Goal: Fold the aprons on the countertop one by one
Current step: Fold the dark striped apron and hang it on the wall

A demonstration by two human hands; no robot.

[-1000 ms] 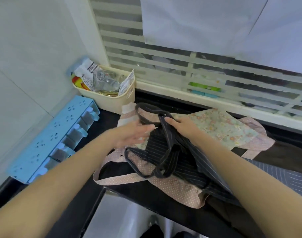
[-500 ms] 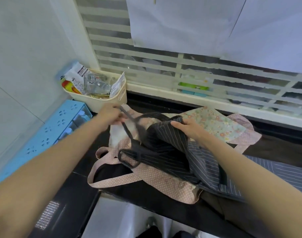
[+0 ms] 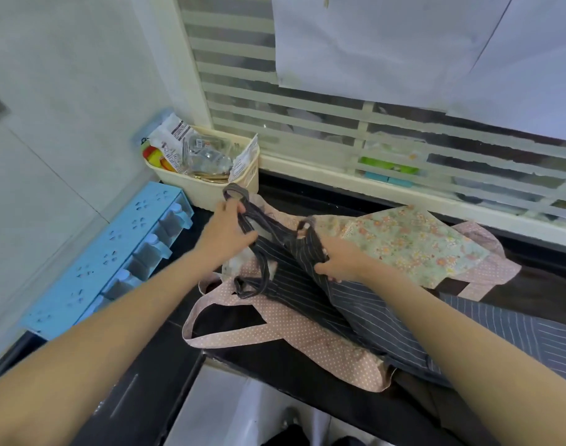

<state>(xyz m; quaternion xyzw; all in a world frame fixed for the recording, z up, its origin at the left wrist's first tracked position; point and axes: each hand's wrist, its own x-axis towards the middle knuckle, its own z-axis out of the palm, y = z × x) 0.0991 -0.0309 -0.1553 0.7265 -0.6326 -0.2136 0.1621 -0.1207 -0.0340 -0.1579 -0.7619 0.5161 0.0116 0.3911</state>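
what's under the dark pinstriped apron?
The dark pinstriped apron lies on a pink polka-dot apron, whose strap loops out onto the black countertop. A floral apron lies behind it. How far the pink one runs underneath is covered. Left hand and right hand grip the dark one.

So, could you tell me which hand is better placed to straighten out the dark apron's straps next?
Left: the left hand already grips the straps; the right hand pins the striped apron.

left hand [image 3: 225, 231]: grips dark strap [image 3: 243, 209]
right hand [image 3: 342, 260]: pinches striped apron [image 3: 307, 284] edge
under fingers: pink dotted apron [image 3: 307, 336]
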